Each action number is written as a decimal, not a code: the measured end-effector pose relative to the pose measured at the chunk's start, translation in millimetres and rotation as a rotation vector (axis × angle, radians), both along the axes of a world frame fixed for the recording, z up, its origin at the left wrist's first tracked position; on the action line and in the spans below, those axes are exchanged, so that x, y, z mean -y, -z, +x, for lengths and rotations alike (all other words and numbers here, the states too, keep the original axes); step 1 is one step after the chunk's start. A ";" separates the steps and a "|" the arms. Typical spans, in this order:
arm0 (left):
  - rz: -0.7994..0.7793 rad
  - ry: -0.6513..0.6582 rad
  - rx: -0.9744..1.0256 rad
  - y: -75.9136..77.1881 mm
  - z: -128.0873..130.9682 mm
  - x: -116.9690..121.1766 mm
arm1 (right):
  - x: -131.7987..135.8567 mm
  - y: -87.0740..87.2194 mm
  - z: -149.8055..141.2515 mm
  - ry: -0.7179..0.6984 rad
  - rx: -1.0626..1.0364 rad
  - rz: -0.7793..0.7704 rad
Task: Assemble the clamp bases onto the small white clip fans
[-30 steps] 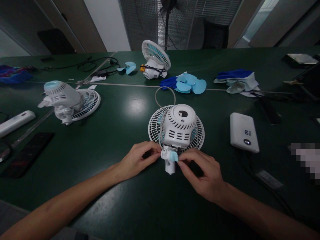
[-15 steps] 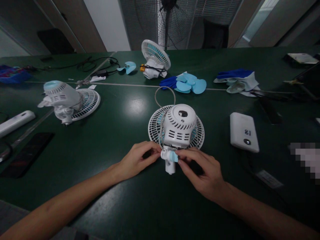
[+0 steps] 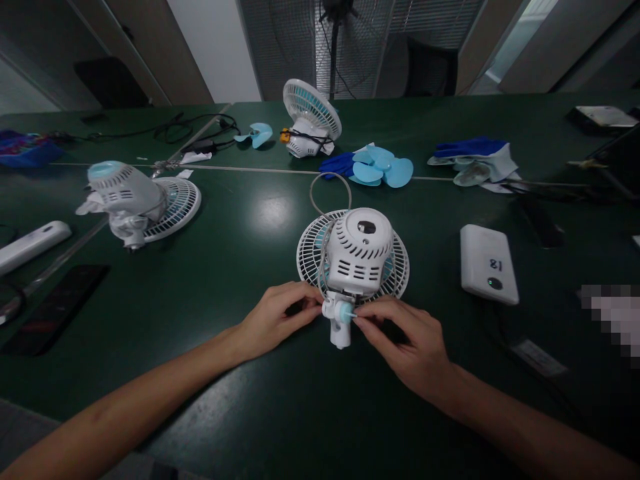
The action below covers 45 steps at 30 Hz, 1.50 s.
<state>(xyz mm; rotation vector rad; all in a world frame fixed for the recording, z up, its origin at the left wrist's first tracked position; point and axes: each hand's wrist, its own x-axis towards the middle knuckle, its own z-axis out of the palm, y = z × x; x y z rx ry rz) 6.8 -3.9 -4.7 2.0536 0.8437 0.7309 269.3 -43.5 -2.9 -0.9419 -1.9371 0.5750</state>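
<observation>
A small white fan [image 3: 361, 250] lies face down on the dark green table, its grille beneath the motor housing and its neck pointing toward me. On the side of the neck sits a light blue knob [image 3: 345, 312]. My right hand [image 3: 407, 340] pinches the knob's flat tab between thumb and fingertips. From the other side, my left hand [image 3: 280, 320] has its thumb and fingertips closed at the neck joint [image 3: 330, 305]; what exactly they grip there is hidden. A pale cord loops over the housing and beyond the grille.
Another white fan [image 3: 135, 200] lies at the left, and a third [image 3: 310, 123] stands at the back. Light blue fan blades [image 3: 383, 167] rest near blue gloves [image 3: 473, 160]. A white power bank [image 3: 489, 265] lies right, a black phone [image 3: 55, 308] left.
The light blue knob has turned, so its tab now shows edge-on. My right fingers have shifted slightly with it. The left hand and the fan stay in place.
</observation>
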 end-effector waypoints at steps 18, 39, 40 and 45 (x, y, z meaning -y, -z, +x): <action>0.025 0.025 0.006 -3.2 0.5 -1.1 | -0.7 -1.2 -1.2 -0.043 -0.036 0.069; 0.018 0.038 0.004 -2.3 0.1 -1.7 | -0.2 0.1 -1.0 -0.031 -0.009 0.112; 0.015 0.039 0.002 -2.5 0.1 -1.6 | -0.1 0.1 -0.8 -0.032 -0.008 0.111; 0.014 0.034 0.002 -3.2 0.1 -1.5 | -0.5 1.5 -0.1 -0.033 -0.001 0.105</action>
